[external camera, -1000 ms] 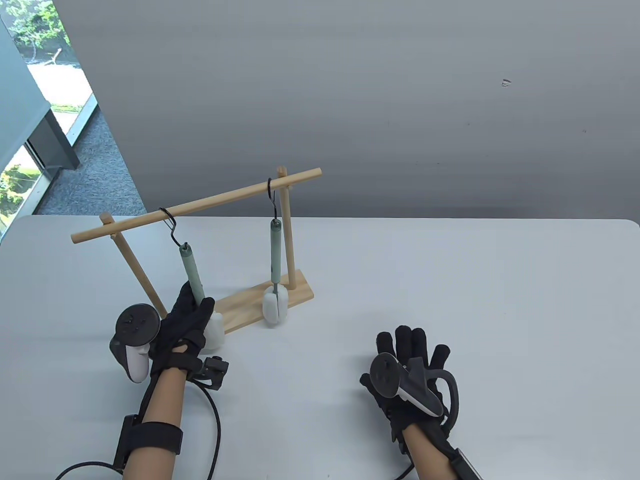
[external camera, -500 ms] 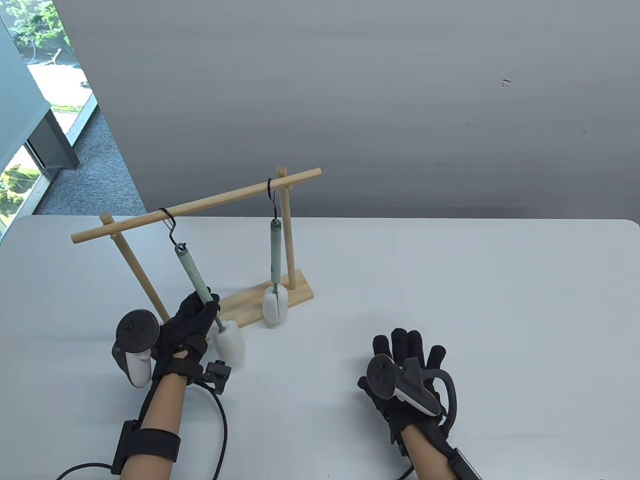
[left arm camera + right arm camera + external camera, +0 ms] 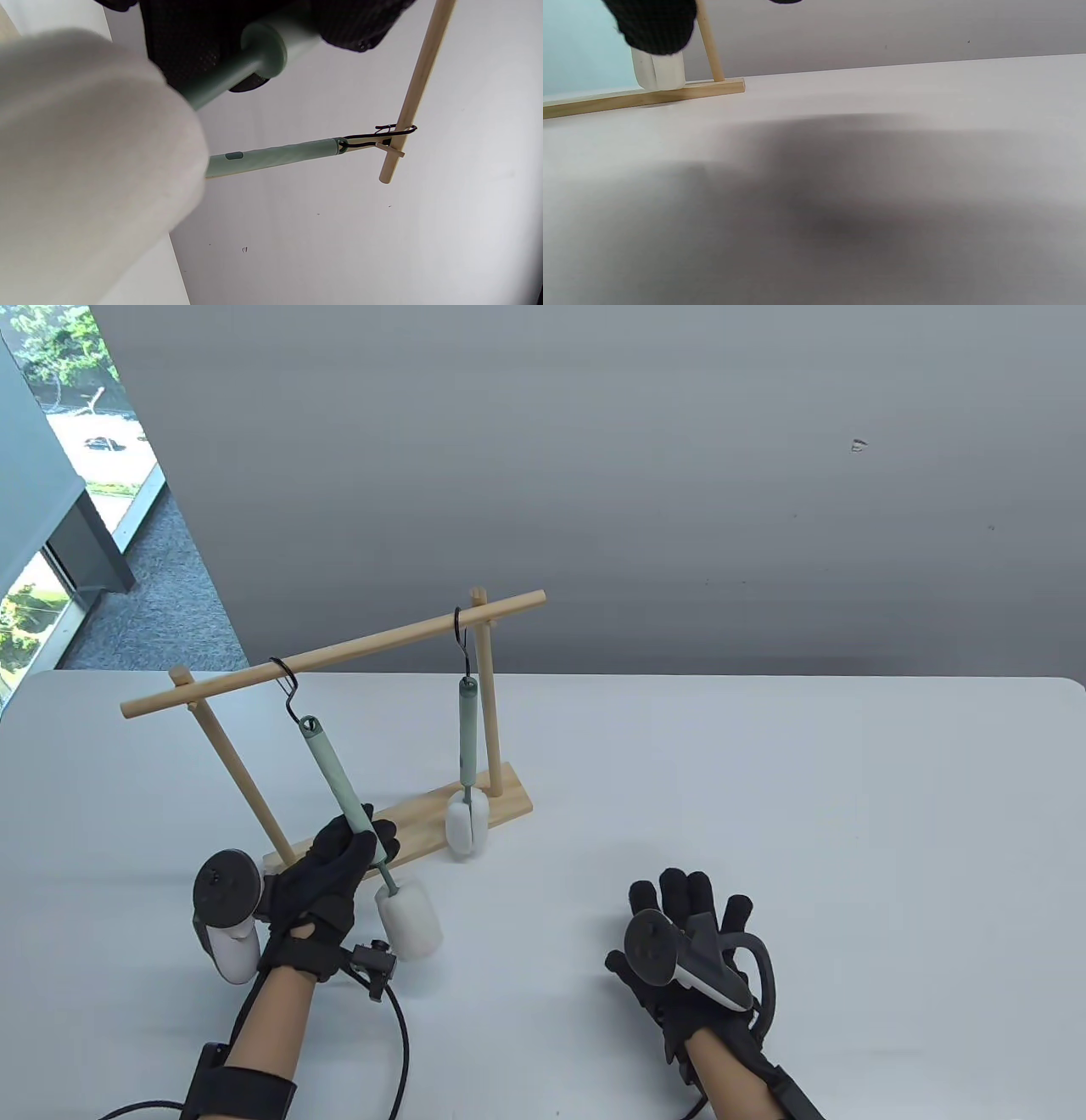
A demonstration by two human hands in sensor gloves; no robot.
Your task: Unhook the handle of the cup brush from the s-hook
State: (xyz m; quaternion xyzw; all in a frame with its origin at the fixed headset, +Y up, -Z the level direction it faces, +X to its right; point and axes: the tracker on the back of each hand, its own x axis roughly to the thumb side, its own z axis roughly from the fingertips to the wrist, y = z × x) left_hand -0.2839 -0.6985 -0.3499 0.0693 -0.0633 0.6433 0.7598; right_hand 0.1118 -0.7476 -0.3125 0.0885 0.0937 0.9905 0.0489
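White table [image 3: 764, 814], grey wall behind, window strip far left

Item 1 – wooden rack [image 3: 339, 651]: 1 crossbar, 2 uprights, 1 base board; stands on table left of centre

Item 2 – s-hook [image 3: 288, 687]: black wire, 2 total, both on crossbar; second s-hook [image 3: 460, 632] near right upright

Item 3 – cup brush [image 3: 335, 776]: 2 total, pale green handle, white sponge head. Task brush tilted, eyelet at top of handle apparently in lower curl of left hook, sponge end swung toward person & off base. Second brush [image 3: 465, 729] hangs plumb, sponge by base board, untouched

Item 4 – left hand [image 3: 335, 869]: fingers wrapped round lower handle just above sponge stem, firm hold. Left wrist view: sponge fills near field, handle collar betw fingers

Item 5 – right hand [image 3: 687, 929]: flat on table, fingers spread, holds nothing, well apart from rack

Step in hand (est.): freeing eyelet from hook. Best done w/ small lift of handle along its axis so eyelet clears hook tip, then draw sideways off open side; pulling straight down or toward body would likely drag hook along bar or tip rack. Right hand could steady base if it shifts
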